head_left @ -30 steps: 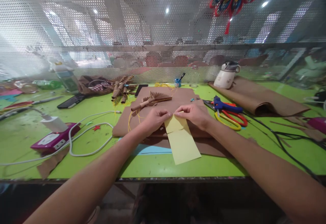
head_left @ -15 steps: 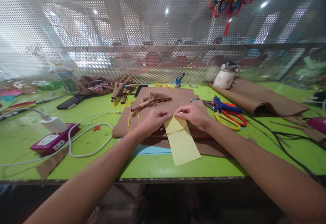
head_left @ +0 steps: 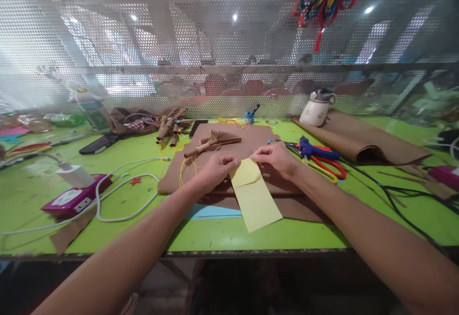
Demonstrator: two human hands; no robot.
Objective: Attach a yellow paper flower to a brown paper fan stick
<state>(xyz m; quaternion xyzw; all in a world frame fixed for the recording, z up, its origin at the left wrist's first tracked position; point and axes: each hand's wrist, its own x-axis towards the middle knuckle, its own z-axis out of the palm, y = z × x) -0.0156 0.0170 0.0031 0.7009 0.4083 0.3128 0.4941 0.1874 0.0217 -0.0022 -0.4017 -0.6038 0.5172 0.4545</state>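
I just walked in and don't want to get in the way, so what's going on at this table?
A person is holding a piece of yellow paper by its far end, the left hand pinching one corner and the right hand the other. A line runs across it partway down. Behind the hands, a pleated brown paper piece with yellow string lies on brown paper. A blue glue gun and scissors lie to the right, untouched.

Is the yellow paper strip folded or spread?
Apparently partly folded: a flap-like edge crosses the yellow paper strip below the left hand and right hand, while its lower part is spread.
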